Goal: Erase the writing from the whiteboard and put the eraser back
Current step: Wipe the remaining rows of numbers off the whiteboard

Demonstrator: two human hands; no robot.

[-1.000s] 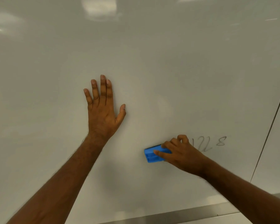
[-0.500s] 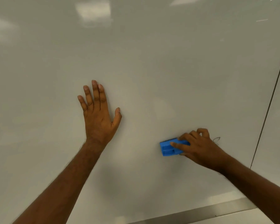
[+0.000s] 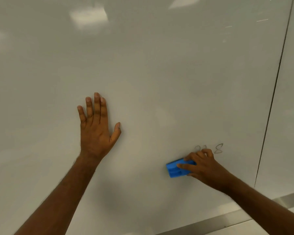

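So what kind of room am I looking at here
Probably a classroom, office or meeting room, though little of it shows. A large wall-mounted whiteboard fills the view, with a metal ledge along its bottom, faint handwritten digits, and ceiling-light reflections suggesting an indoor space.

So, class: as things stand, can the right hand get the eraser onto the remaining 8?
Probably yes. The right hand presses the eraser on the board just below-left of the 8, with nothing between them.
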